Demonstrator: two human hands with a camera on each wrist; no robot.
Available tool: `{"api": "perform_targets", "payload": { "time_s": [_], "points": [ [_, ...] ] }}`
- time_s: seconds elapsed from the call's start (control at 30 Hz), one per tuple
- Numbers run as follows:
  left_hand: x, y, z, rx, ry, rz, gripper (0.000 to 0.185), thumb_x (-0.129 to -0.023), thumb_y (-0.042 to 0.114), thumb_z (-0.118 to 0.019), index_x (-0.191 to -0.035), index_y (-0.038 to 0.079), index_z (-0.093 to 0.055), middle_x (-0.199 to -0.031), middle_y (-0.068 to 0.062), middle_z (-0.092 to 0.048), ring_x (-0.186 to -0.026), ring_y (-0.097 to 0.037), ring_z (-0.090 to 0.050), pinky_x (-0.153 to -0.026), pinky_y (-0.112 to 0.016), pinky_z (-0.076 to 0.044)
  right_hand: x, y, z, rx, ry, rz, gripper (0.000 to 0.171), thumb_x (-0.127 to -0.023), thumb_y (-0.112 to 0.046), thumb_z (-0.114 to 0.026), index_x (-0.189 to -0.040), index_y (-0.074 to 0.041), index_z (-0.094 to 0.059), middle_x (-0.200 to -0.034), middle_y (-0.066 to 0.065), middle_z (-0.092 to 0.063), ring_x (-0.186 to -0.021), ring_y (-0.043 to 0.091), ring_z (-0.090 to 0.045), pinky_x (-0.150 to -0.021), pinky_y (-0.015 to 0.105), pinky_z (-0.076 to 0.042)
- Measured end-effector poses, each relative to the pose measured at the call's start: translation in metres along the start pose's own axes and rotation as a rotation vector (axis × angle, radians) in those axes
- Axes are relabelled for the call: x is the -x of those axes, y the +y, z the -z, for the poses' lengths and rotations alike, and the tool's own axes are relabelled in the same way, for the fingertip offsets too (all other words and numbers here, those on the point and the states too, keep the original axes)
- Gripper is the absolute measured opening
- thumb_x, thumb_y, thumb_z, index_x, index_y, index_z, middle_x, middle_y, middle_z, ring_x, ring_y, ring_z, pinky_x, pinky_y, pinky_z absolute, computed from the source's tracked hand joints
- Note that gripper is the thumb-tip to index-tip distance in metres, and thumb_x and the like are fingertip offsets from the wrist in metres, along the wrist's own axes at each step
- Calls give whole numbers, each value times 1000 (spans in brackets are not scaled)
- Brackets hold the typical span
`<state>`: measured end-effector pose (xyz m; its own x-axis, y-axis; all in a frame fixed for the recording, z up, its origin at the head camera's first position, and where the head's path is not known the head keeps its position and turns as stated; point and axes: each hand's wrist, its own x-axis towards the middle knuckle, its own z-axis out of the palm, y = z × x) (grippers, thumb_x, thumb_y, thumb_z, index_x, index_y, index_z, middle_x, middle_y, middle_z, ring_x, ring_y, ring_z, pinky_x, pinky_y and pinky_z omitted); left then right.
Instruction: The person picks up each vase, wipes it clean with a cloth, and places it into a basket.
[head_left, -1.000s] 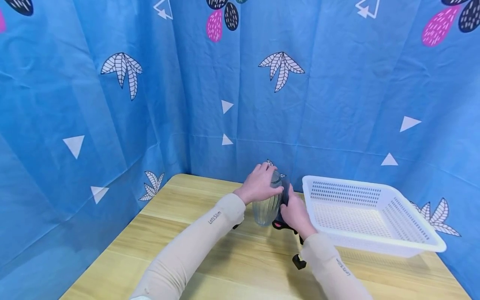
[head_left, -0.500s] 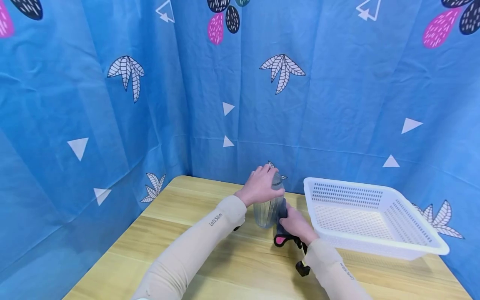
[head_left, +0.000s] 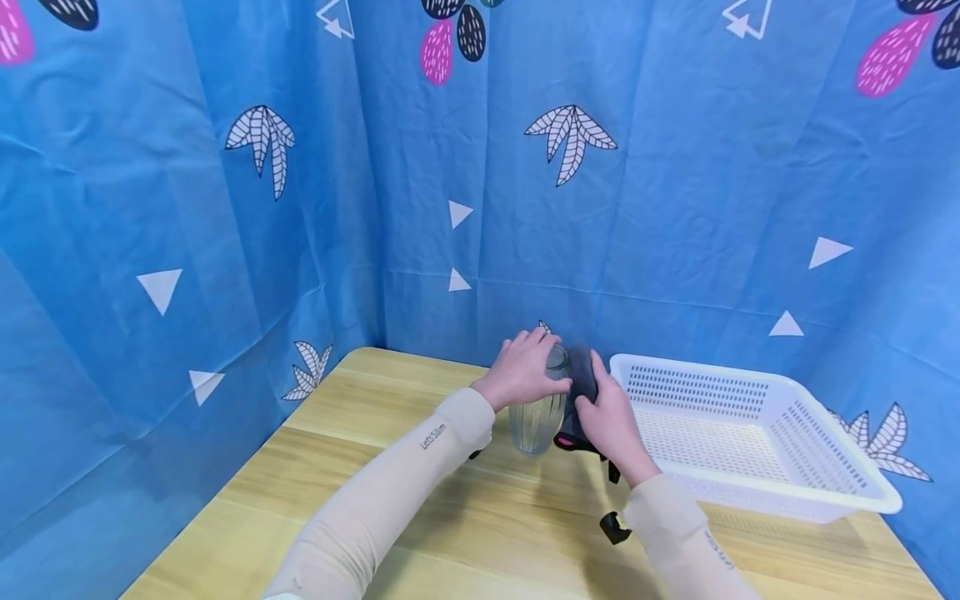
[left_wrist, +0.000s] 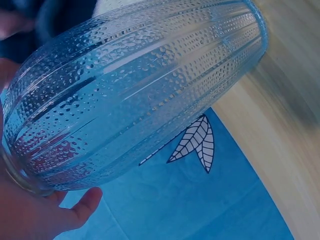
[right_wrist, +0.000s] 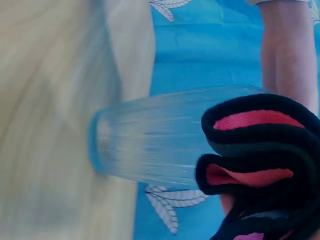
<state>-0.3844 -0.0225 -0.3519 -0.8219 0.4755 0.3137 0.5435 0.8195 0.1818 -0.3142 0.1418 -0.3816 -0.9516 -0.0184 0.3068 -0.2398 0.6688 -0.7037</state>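
A clear ribbed glass vase (head_left: 537, 423) with a dotted texture stands on the wooden table. My left hand (head_left: 522, 371) grips it near its mouth, with the thumb on the near side; in the left wrist view the fingers (left_wrist: 82, 207) curve around the rim end. Beside the vase's right side, my right hand (head_left: 609, 414) holds a folded dark cloth (head_left: 581, 383) with black edging. In the right wrist view the cloth (right_wrist: 260, 150) shows pink inner folds and covers part of the vase (right_wrist: 150, 140). Whether cloth and glass touch cannot be made out.
A white perforated plastic basket (head_left: 750, 492) stands on the table (head_left: 420, 500) just right of my right hand. Behind the table hangs a blue patterned curtain (head_left: 675, 208). A small black piece (head_left: 615, 527) hangs under my right wrist.
My right hand goes down with the cloth along the vase's right side, then comes back up and slightly right. The left hand keeps its grip and the vase stays in place.
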Motion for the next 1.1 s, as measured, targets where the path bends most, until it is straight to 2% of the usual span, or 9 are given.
{"api": "perform_targets", "payload": {
  "time_s": [0.03, 0.1, 0.33, 0.53, 0.7, 0.77, 0.87, 1.0, 1.1],
  "points": [
    [0, 1, 0, 3, 0, 1, 71, -88, 60, -62, -146, 20, -49, -153, -4, -44, -135, -26, -44, -107, -51, -40, -1, -1, 1, -2, 15, 20, 78, -96, -6, -50, -163, -12, -10, -159, 28, -31, -142, 44, -38, -104, 57, -42],
    [0, 1, 0, 8, 0, 3, 71, -88, 60, -62, -145, 20, -50, -153, -4, -44, -136, -26, -44, -107, -52, -39, -3, -2, 1, 15, 28, 42, 79, -96, -6, -50, -163, -13, -9, -157, 30, -33, -142, 45, -37, -106, 59, -40],
    [0, 2, 1, 26, -1, -15, 69, -87, 59, -62, -144, 20, -51, -152, -4, -45, -135, -26, -44, -106, -52, -40, -10, 12, -13, 136, -24, -6, 78, -95, -5, -50, -161, 1, -8, -140, 39, -47, -127, 51, -51, -99, 60, -45],
    [2, 1, 1, 12, -1, -21, 66, -87, 57, -61, -143, 23, -51, -149, -1, -47, -131, -23, -45, -104, -49, -40, -6, 29, -30, 216, -139, -43, 74, -90, -3, -55, -155, 7, -23, -123, 37, -62, -105, 45, -66, -86, 54, -52],
    [3, 2, 6, -37, -10, -17, 67, -87, 60, -59, -143, 26, -52, -152, 2, -47, -131, -23, -43, -105, -50, -38, 0, 40, -40, 250, -231, -41, 64, -83, -4, -61, -143, 9, -42, -115, 33, -66, -99, 39, -67, -83, 51, -53],
    [3, 4, 9, -36, -22, -6, 67, -87, 60, -61, -144, 25, -52, -151, 3, -49, -132, -23, -44, -106, -51, -37, 1, 44, -42, 217, -252, -41, 60, -82, -3, -62, -139, 9, -47, -117, 31, -66, -101, 36, -66, -85, 50, -52],
    [5, 7, 13, -3, -56, 9, 68, -89, 57, -64, -146, 23, -52, -153, 1, -49, -137, -25, -45, -113, -52, -35, 3, 48, -42, 89, -272, -88, 64, -82, -1, -62, -143, 7, -47, -128, 30, -62, -107, 32, -63, -91, 48, -50],
    [9, 13, 18, 67, -99, 23, 71, -91, 50, -68, -151, 18, -48, -158, -7, -42, -145, -29, -40, -119, -51, -30, 3, 42, -34, -84, -244, -146, 72, -86, 0, -57, -155, 2, -34, -141, 30, -54, -117, 33, -59, -97, 48, -47],
    [10, 15, 20, 116, -112, 41, 72, -92, 44, -70, -153, 15, -44, -160, -11, -36, -147, -30, -36, -119, -50, -30, 3, 30, -25, -114, -187, -147, 75, -90, -2, -54, -158, 1, -24, -149, 31, -45, -128, 38, -54, -100, 50, -46]
  ]
}}
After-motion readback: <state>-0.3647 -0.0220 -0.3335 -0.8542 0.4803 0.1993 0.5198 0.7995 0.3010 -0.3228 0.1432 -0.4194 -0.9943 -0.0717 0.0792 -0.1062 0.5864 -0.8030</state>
